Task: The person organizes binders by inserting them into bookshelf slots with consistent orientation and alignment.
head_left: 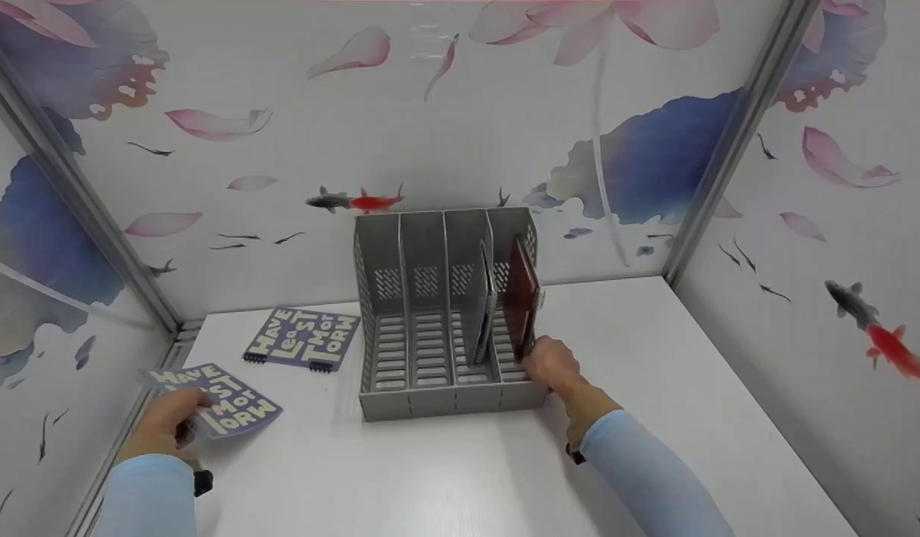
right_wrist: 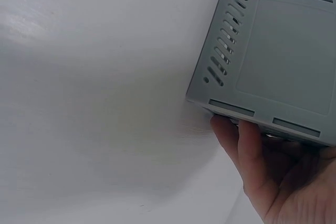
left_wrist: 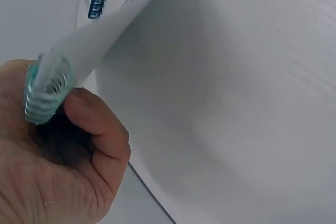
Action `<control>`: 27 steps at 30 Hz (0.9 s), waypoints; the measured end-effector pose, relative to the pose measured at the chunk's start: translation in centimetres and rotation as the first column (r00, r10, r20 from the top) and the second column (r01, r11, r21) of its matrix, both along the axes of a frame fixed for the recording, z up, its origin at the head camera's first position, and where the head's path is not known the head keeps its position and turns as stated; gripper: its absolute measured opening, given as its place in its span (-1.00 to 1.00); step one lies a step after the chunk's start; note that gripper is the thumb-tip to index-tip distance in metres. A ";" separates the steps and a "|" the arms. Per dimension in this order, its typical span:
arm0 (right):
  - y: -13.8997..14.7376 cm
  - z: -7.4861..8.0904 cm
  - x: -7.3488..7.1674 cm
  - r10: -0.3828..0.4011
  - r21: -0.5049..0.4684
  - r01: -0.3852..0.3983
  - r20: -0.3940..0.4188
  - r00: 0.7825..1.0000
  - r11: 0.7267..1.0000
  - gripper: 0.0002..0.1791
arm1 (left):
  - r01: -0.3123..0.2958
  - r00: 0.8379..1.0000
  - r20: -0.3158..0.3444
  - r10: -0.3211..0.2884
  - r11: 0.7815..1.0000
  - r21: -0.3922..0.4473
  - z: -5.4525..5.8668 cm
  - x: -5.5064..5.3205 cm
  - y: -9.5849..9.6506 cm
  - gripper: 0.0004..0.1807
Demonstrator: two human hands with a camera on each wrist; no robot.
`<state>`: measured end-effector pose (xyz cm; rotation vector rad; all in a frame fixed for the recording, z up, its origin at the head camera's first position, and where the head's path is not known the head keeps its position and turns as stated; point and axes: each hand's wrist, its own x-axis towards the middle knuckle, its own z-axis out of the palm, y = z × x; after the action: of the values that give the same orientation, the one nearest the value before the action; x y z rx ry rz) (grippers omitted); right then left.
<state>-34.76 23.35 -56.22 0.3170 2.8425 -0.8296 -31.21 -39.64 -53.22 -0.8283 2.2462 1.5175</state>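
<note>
My left hand [head_left: 165, 421] pinches a purple spiral notebook [head_left: 232, 409] with pale block lettering, tilted over the table's left side. In the left wrist view, its teal coil [left_wrist: 47, 95] lies by the palm and the curled fingers. A similar notebook [head_left: 303, 339] lies flat beside the grey file rack [head_left: 456, 403]. My right hand [head_left: 556, 365] grips the rack at its front right corner. Fingers [right_wrist: 249, 153] reach the rack's edge in the right wrist view, their tips partly hidden. Inside the rack, a red-brown notebook [head_left: 519, 298] leans in the rightmost slot, a grey one [head_left: 478, 313] in the slot beside it.
The rack stands on a white table [head_left: 445, 477] near the back wall [head_left: 460, 134], which carries flower and fish prints. Side walls with metal corner posts [head_left: 736, 142] flank the table. The rack's two left slots show bare slatted floors.
</note>
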 end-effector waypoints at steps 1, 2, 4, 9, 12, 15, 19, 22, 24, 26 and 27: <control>0.0 -0.1 0.0 0.001 0.001 -0.001 0.001 1.000 1.000 -0.79 | 0.033 0.999 0.006 -0.033 0.999 -0.005 0.0 -0.1 -0.2 -0.53; 0.0 -0.2 0.0 -0.002 -0.001 0.002 0.006 1.000 1.000 -0.79 | 0.070 0.998 0.009 -0.070 0.997 -0.013 0.2 -0.1 -0.3 -0.56; -0.1 -0.2 0.0 -0.007 0.003 0.007 0.013 1.000 1.000 -0.78 | 0.142 0.990 0.012 -0.141 0.988 -0.061 0.6 -0.1 -0.4 -0.54; -0.1 -0.1 -0.1 -0.010 -0.007 0.010 0.024 1.000 1.000 -0.72 | 0.261 0.965 0.016 -0.263 0.945 -0.197 2.2 -0.1 -0.3 -0.40; -0.1 0.1 -0.1 -0.012 -0.016 0.013 0.028 1.000 1.000 -0.69 | 0.294 0.953 -0.005 -0.304 0.924 -0.244 2.9 -0.1 0.0 -0.44; 0.0 0.0 -0.2 -0.009 -0.011 0.009 0.027 1.000 1.000 -0.69 | 0.315 0.940 -0.034 -0.340 0.900 -0.303 3.6 -0.1 0.4 -0.50; 0.0 -0.1 -0.4 -0.002 0.003 0.002 0.017 1.000 1.000 -0.69 | 0.339 0.919 -0.050 -0.390 0.852 -0.399 4.6 -0.1 1.5 -0.51; 0.0 -0.2 -0.4 0.004 0.011 -0.004 0.019 1.000 1.000 -0.69 | 0.353 0.897 -0.066 -0.436 0.799 -0.486 5.5 0.1 2.7 -0.49; 0.0 -0.2 -0.4 0.003 0.011 -0.003 0.026 1.000 1.000 -0.70 | 0.348 0.883 -0.086 -0.462 0.766 -0.541 6.0 0.3 3.5 -0.43; -0.1 -0.2 -0.4 0.004 0.013 -0.004 0.026 1.000 1.000 -0.71 | 0.335 0.867 -0.117 -0.484 0.741 -0.582 6.5 0.4 4.3 -0.35; -0.1 -0.2 -0.3 0.005 0.012 -0.005 0.025 1.000 1.000 -0.72 | 0.326 0.861 -0.135 -0.490 0.736 -0.593 6.7 0.5 4.7 -0.32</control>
<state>-35.08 23.27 -56.42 0.3199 2.8249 -0.8022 -30.74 -34.96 -46.55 -0.1842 2.8978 0.8127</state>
